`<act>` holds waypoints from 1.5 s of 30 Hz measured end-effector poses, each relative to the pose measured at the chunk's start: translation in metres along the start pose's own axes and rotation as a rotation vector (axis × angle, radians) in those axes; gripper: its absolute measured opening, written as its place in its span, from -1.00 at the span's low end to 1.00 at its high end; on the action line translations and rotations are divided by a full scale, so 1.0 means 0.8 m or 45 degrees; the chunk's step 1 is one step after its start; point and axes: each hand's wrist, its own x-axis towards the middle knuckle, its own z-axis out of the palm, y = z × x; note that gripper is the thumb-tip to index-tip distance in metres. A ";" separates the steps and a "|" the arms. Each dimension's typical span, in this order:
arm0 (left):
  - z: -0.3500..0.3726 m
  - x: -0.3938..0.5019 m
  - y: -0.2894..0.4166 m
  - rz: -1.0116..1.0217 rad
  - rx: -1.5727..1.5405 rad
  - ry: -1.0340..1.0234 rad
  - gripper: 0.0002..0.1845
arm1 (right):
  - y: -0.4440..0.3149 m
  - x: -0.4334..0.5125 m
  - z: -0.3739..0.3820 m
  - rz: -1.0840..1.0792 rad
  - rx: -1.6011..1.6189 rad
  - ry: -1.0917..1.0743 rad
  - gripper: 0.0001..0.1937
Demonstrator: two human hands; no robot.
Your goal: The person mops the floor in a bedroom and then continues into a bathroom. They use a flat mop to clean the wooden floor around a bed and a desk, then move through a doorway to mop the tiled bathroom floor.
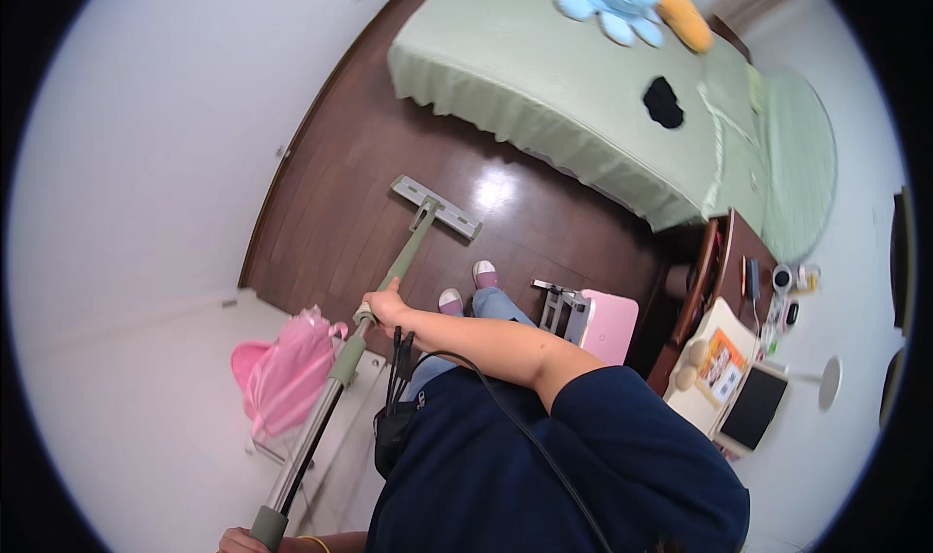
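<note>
A flat mop with a green and silver pole [321, 407] slants from the lower left up to the floor ahead of me. Its wide grey-green head [437, 209] rests on the dark wood floor [350, 181]. My right hand [385, 306] reaches across my body and grips the pole's green middle section. At the bottom edge, partly cut off, my left hand [244, 542] is wrapped around the green grip at the pole's upper end. A yellow bracelet circles that wrist. My feet in pink and white shoes [484, 273] stand just behind the mop head.
A bed with a pale green skirted cover [525, 79] extends across the far side. To the right are a pink-seated chair [611, 323] and a cluttered desk [747, 261]. A pink bag [291, 374] sits at the left, beside the white wall [146, 152].
</note>
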 end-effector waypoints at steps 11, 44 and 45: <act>0.157 0.011 -0.150 -0.598 -0.066 -0.402 -0.71 | -0.163 -0.012 -0.257 -0.185 0.518 0.183 -0.06; 0.578 -0.301 -0.429 -1.289 -0.575 -1.506 -0.73 | -0.144 -0.040 -0.863 -0.566 1.439 0.612 -0.91; 0.570 -0.293 -0.422 -1.283 -0.547 -1.504 -0.73 | -0.147 -0.040 -0.852 -0.580 1.423 0.589 -0.92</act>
